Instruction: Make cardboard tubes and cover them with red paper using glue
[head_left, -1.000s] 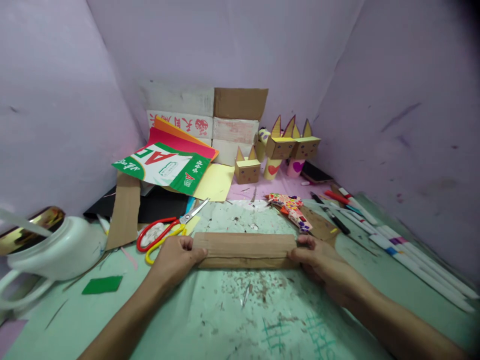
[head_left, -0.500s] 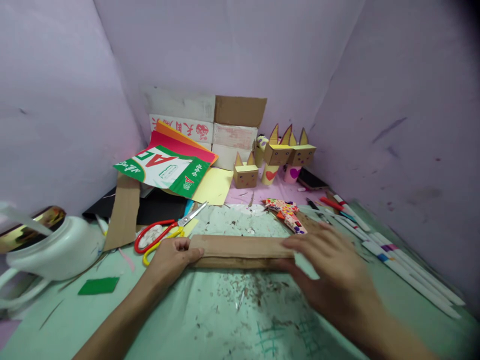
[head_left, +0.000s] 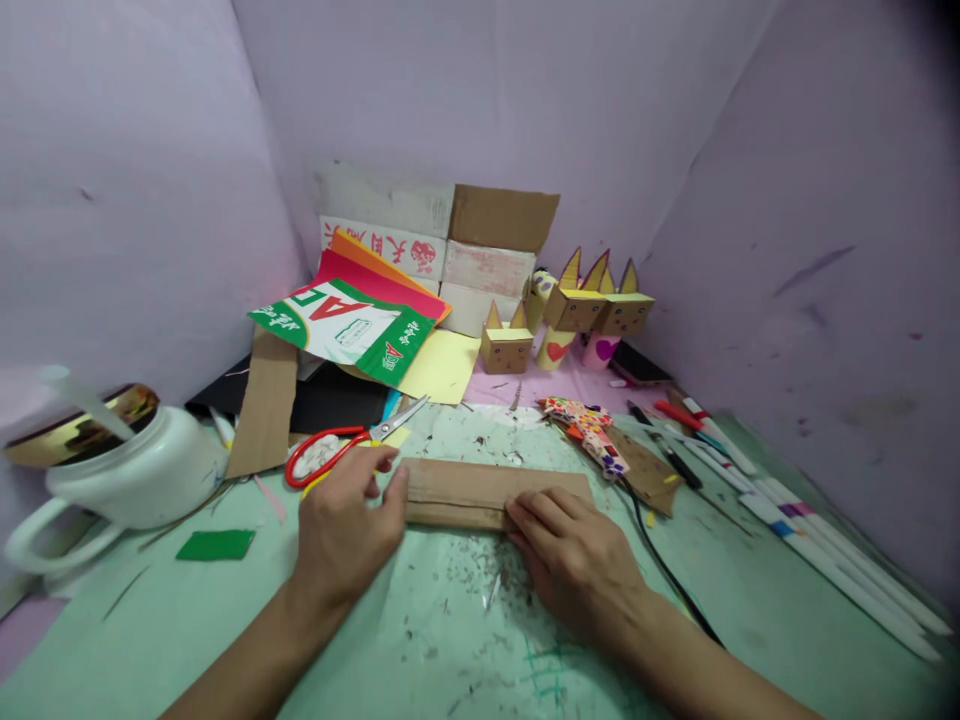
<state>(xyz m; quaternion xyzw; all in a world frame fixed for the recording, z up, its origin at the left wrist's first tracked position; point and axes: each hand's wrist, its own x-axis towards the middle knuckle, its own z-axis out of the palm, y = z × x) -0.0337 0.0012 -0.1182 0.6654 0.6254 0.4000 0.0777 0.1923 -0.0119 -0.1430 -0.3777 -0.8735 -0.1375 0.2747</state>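
Note:
A long brown cardboard strip with a fold along its length [head_left: 465, 484] lies on the green table cover in front of me. My right hand [head_left: 574, 555] presses on its front edge right of the middle, with fingers and thumb closed around the fold. At the strip's left end is my left hand [head_left: 349, 520], its thumb and forefinger apart, with nothing seen between them. Scissors with red and yellow handles [head_left: 322, 455] lie just behind my left hand, which partly hides them.
A white teapot-like vessel [head_left: 142, 475] stands at the left. Behind lie coloured sheets [head_left: 360, 330] and small cardboard figures [head_left: 507, 352]. A patterned glue gun [head_left: 589, 430], its black cord [head_left: 660, 560] and several white markers [head_left: 832, 560] are at the right.
My right hand has moved left along the strip, from its right end towards the middle. My left hand has let go of the left end and its fingers have opened. The view has shifted slightly.

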